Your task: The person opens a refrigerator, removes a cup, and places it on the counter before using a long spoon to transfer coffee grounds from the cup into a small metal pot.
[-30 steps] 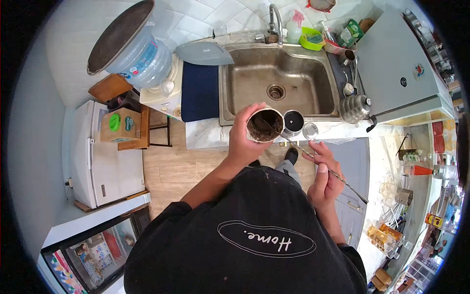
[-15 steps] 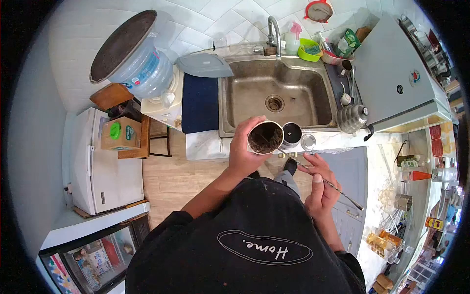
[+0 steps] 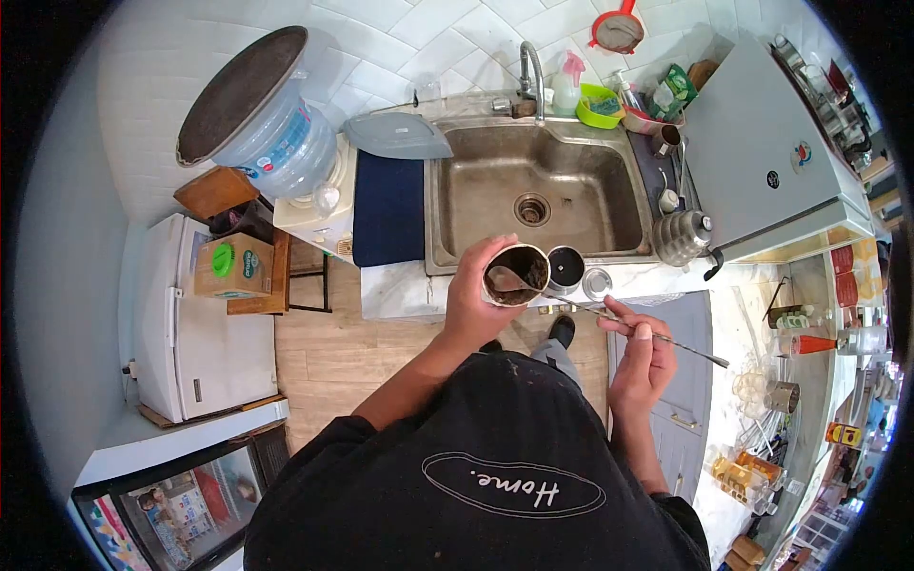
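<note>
Below the steel sink (image 3: pixel 533 195), at the counter (image 3: pixel 400 281) edge, the left hand (image 3: pixel 473 295) has its fingers wrapped round a metal cup (image 3: pixel 515 274) of dark grounds; the right hand (image 3: pixel 644 360) pinches a long spoon (image 3: pixel 609 314), its bowl inside the cup; a lidless tin (image 3: pixel 566 267) stands just beside.

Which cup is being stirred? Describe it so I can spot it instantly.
Start at the steel sink; at its front edge the left hand holds up the cup. Unlike the metal tumbler standing beside it, it holds brown residue and the long spoon.
</note>
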Available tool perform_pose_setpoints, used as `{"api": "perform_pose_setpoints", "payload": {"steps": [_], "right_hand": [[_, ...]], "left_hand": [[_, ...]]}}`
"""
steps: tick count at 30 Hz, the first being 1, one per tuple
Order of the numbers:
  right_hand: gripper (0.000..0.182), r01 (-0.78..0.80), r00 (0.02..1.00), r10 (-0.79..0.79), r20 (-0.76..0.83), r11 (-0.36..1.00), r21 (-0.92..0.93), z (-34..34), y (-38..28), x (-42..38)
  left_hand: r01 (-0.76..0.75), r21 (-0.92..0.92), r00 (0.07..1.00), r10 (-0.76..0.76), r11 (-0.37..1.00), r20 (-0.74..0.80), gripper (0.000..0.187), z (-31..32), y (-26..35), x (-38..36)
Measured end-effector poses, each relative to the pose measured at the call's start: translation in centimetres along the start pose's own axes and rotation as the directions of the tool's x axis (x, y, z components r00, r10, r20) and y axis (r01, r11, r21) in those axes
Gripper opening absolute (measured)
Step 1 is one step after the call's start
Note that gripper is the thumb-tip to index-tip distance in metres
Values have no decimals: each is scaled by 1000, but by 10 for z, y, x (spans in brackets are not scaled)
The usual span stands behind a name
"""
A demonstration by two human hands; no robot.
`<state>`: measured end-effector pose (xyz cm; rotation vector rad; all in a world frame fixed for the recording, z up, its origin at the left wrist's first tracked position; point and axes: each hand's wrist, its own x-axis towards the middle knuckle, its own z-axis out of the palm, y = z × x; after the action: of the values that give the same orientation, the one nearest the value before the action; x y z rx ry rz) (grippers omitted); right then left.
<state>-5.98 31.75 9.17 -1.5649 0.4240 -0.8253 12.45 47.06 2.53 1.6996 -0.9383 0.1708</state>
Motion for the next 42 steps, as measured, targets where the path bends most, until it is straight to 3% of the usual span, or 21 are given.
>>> {"api": "perform_pose_setpoints", "payload": {"steps": [4, 10, 16, 28, 42], "right_hand": [[26, 27, 999, -28, -24, 997, -67, 4, -8, 1], [28, 225, 974, -203, 102, 927, -300, 11, -5, -2], [26, 291, 952, -231, 201, 886, -361, 17, -9, -2], [30, 288, 948, -221, 229, 901, -324, 22, -11, -5], [31, 204, 962, -150, 228, 950, -235, -2, -6, 10]], "left_hand": [[21, -18, 1000, -21, 1000, 11, 89, -1, 3, 2], [2, -8, 1000, -2, 1000, -25, 89, -1, 5, 3], [-18, 13, 999, 18, 1000, -34, 89, -4, 5, 4], [-1, -87, 993, -9, 996, -115, 89, -6, 5, -8], [17, 59, 992, -10, 998, -126, 90, 9, 15, -13]]}}
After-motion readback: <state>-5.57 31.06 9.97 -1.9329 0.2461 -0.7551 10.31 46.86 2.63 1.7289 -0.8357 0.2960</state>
